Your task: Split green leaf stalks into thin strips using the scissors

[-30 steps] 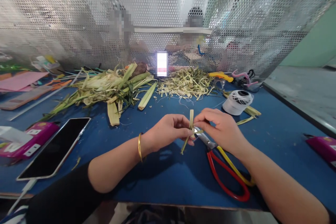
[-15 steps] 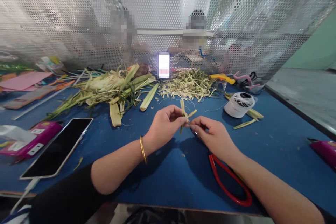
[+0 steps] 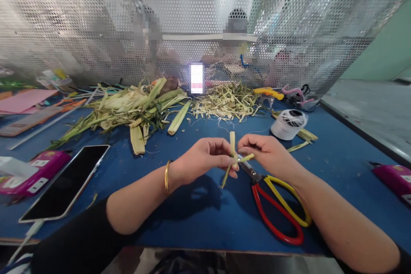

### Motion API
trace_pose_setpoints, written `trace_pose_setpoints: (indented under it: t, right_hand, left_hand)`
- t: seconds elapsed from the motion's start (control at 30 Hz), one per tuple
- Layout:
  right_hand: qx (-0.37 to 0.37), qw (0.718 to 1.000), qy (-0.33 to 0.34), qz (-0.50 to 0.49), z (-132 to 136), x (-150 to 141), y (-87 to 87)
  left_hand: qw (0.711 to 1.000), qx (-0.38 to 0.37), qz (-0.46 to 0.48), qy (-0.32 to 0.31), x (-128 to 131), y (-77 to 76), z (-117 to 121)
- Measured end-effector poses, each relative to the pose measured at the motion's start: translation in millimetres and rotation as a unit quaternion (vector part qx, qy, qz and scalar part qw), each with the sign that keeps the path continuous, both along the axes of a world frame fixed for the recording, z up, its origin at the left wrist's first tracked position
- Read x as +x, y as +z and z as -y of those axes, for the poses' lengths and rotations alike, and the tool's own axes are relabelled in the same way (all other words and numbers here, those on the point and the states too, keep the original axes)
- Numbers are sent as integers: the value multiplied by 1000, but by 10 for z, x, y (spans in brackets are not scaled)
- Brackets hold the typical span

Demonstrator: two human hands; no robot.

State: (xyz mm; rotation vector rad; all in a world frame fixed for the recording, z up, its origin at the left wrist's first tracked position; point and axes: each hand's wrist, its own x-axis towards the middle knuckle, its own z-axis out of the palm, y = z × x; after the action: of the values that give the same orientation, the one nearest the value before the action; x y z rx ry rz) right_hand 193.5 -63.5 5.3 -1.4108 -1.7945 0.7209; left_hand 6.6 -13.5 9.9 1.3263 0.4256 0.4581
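Note:
My left hand [image 3: 213, 156] pinches a small cross-shaped piece of pale green leaf strips [image 3: 233, 143] between thumb and fingers. One strip points up, one to the right and one down. Close against its right side, my right hand [image 3: 265, 150] has its fingers pinched together; whatever is in them is too fine or hidden to make out. Below the right hand lie scissors [image 3: 278, 218] with one red and one yellow handle, their blades partly behind the leaf piece. Fine white thread [image 3: 257, 131] trails across the table beyond the hands from a white spool [image 3: 288, 125].
Behind my hands are a heap of long leaves [image 3: 128, 107] and a pile of shredded strips [image 3: 227, 102]. A phone [image 3: 67, 182] on a cable and a purple tissue pack [image 3: 35, 171] lie left. A perforated metal screen [image 3: 192, 4] stands behind the blue table [image 3: 186, 231].
Both hands have shifted slightly, and the leaf piece now sits lower and more to the right in view. My right hand has risen, uncovering the scissors' blades and yellow handle.

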Motion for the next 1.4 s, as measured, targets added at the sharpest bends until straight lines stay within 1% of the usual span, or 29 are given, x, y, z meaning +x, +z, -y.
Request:
trace_pose_setpoints:
  t: [0.03,0.1,0.17,0.2,0.27,0.33,0.4,0.43,0.5,0.53,0.6,0.67,0.73,0.8,0.87,0.93,1.0,1.07,1.17,1.23,1.27,1.33,1.37,1.4]
  right_hand:
    - [-23,999,-4,-33,-6,-14,-17]
    - [-49,996,-17,-78,-6,-69,-61]
    - [-52,995,-32,-81,13,-140,-107]
    - [-41,996,-40,-64,28,-175,-125]
    - [8,999,-54,-2,67,-230,-142]
    - [76,993,-51,72,105,-258,-132]
    - [141,979,-37,144,129,-254,-103]
    - [166,970,-30,175,133,-240,-84]
    - [193,958,-24,211,122,-191,-48]
    - [190,959,-24,208,108,-159,-32]
    - [151,975,-24,159,72,-90,-10]
    - [88,992,-20,84,33,-34,-2]
    - [33,999,-16,22,4,-14,-10]
    - [-3,1000,-23,-17,-5,-41,-35]
    - [-26,998,-33,-37,7,-105,-72]
    - [-32,998,-47,-34,33,-181,-114]
    - [2,998,-63,-2,64,-242,-149]
    - [70,994,-67,54,89,-270,-162]
    - [171,970,-56,160,106,-245,-133]
    - [207,955,-52,207,105,-201,-99]
    - [212,952,-51,214,101,-179,-85]
    - [199,959,-41,196,90,-142,-75]
    - [184,966,-37,178,82,-131,-80]
    - [165,973,-37,159,73,-123,-91]
  left_hand:
    - [1000,6,11,16,0,7,0]
    - [997,34,24,69,7,5,-8]
    - [988,75,17,134,18,-14,-28]
    - [981,99,4,167,22,-29,-41]
    - [963,150,-39,223,27,-62,-71]
    - [947,191,-85,245,26,-92,-91]
    - [945,205,-124,225,24,-110,-92]
    - [949,197,-134,205,23,-112,-85]
    - [970,145,-135,139,19,-100,-61]
    - [982,105,-123,101,15,-86,-48]
    - [996,27,-82,30,5,-50,-26]
    - [999,-9,-39,-6,-6,-15,-14]
    - [1000,-6,-4,7,-11,3,-13]
    - [998,12,23,51,-7,-1,-21]
    - [993,41,34,107,3,-26,-35]
    - [983,82,20,161,15,-60,-57]
    - [970,133,-17,204,24,-95,-79]
    - [954,186,-59,226,29,-121,-93]
    - [935,262,-107,213,25,-127,-82]
    - [918,325,-130,188,13,-108,-55]
    - [905,361,-142,175,5,-94,-39]
    - [869,439,-171,151,-14,-67,-10]
    - [844,483,-187,137,-23,-58,2]
    - [813,531,-203,122,-31,-54,15]
